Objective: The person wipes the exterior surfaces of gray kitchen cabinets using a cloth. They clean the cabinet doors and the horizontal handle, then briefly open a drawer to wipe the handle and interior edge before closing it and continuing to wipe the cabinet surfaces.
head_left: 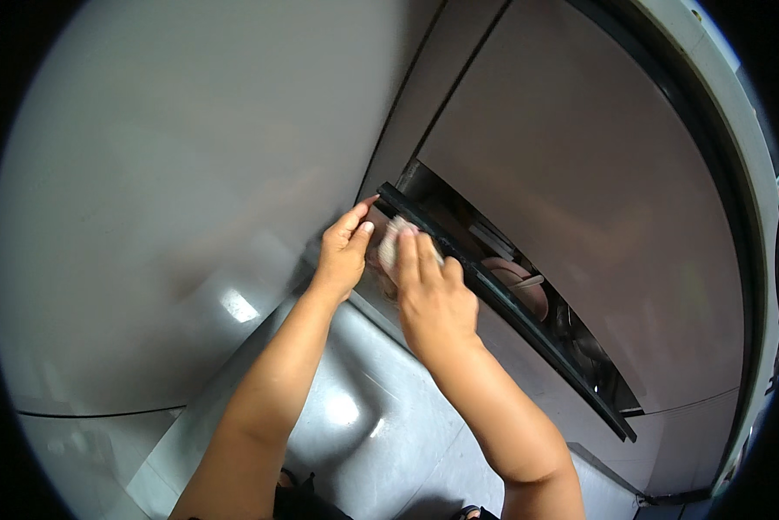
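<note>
A drawer with a grey-brown front (502,325) and a black top edge (541,334) stands pulled out of the cabinet. My left hand (344,247) holds the drawer front by its left end, with the fingers at the corner and the thumb on the near side. In my right hand (433,290) is a crumpled pale cloth (391,247), pressed under the fingers against the drawer front near that same end. Part of the cloth is hidden by the fingers. Inside the drawer, a pinkish bowl (535,299) shows with a light-coloured utensil handle across it.
Glossy grey panels rise at the left (173,173) and above the drawer (580,191). A dark-trimmed countertop edge (710,147) curves along the right. Below lies a shiny pale tiled floor (381,390), with my feet at the lower edge. Dark shiny items (587,351) fill the drawer's right part.
</note>
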`<action>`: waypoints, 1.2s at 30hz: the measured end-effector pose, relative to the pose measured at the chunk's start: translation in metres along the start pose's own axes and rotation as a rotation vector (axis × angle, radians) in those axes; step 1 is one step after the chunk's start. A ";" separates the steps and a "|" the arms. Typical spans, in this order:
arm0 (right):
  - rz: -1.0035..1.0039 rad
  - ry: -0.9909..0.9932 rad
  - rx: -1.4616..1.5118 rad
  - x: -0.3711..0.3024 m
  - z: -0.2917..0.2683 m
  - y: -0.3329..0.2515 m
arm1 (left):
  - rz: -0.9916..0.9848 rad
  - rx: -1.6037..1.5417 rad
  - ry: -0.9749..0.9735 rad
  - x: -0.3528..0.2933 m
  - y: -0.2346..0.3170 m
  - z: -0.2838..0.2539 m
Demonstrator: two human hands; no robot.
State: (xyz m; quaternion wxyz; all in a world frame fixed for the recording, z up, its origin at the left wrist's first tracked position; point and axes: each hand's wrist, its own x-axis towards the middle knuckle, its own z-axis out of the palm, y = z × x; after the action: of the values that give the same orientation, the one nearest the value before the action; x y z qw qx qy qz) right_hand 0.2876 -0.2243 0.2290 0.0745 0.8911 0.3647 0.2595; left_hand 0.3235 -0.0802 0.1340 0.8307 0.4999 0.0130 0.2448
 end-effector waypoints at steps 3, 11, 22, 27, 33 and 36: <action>0.016 0.032 -0.060 -0.046 -0.017 0.033 | 0.005 0.079 -0.004 -0.002 0.001 0.003; 0.375 0.061 0.001 -0.175 -0.058 0.101 | 0.007 0.072 0.035 -0.005 0.000 0.002; 0.103 0.259 0.281 0.000 0.039 -0.020 | -0.117 0.035 0.054 0.000 -0.015 0.000; 0.069 0.092 -0.068 0.090 0.044 -0.072 | -0.169 -0.040 0.060 0.009 -0.005 -0.016; 0.111 0.179 0.171 -0.005 0.005 -0.001 | 0.002 -0.050 0.060 0.005 -0.017 -0.010; 0.090 0.153 0.062 -0.072 -0.017 0.044 | -0.007 -0.096 -0.009 0.003 -0.018 -0.012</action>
State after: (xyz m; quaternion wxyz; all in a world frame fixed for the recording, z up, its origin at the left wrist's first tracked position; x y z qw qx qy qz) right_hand 0.2627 -0.3073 0.2280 0.0071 0.8860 0.3369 0.3185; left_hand 0.3300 -0.0760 0.1132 0.8546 0.4605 -0.0007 0.2400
